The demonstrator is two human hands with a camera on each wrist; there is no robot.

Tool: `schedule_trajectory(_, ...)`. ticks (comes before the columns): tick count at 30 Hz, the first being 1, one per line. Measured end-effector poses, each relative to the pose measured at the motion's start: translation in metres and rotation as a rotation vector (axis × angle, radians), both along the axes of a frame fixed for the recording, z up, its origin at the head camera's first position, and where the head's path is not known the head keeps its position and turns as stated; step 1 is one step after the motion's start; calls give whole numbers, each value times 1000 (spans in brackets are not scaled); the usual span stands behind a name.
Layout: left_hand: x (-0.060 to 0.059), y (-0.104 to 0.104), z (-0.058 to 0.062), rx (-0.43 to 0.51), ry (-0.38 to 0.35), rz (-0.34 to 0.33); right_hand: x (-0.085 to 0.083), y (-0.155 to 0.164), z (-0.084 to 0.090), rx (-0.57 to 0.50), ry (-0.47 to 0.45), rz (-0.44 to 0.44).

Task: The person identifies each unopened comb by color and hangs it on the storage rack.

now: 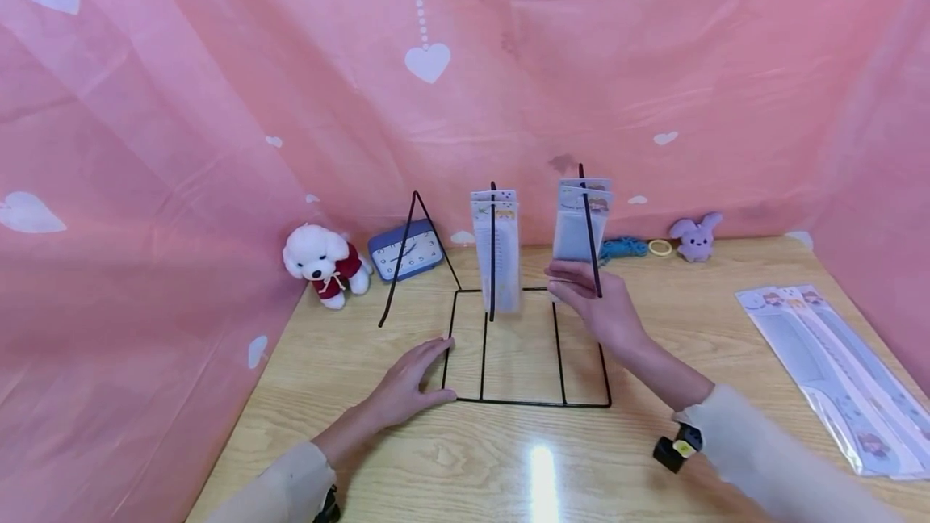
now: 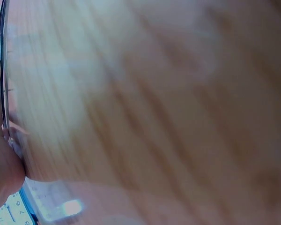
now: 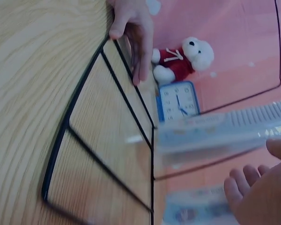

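Observation:
A black wire display rack [image 1: 523,403] stands on the table with three slanting prongs. My left hand [image 1: 407,386] rests on its front left corner, thumb at the front bar and straight fingers along the side bar. Slim clear packets with printed headers [image 1: 497,248] hang on the middle prong; one shows comb-like teeth in the right wrist view. More packets [image 1: 574,224] hang on the right prong. Just below them is my right hand [image 1: 599,305], its fingertips right at their lower end in the head view. In the right wrist view its thumb and fingers stand apart, nothing visible between them.
Several long flat packets [image 1: 821,378] lie at the right. Along the back are a white toy dog [image 1: 316,253], a blue clock [image 1: 410,253], a blue cord bundle [image 1: 623,248], a yellow ring [image 1: 660,248] and a purple plush bunny [image 1: 696,239]. A pink curtain [image 1: 545,103] hangs behind.

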State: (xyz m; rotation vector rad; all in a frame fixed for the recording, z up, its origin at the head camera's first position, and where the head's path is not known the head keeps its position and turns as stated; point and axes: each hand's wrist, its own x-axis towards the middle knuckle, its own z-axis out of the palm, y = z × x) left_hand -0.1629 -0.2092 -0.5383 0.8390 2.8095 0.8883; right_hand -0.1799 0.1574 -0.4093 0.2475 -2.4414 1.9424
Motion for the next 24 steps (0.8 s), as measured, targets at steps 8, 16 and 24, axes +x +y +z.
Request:
schedule_trajectory(8, 0, -1, -1, -7, 8, 8, 22, 67, 11, 115, 102, 79)
schedule_trajectory(16, 0, 1, -2, -3, -4, 15, 44, 171, 7, -22, 138, -43)
schedule_trajectory(24, 0, 0, -1, 7, -6, 12, 60, 251, -24, -467, 234, -73)
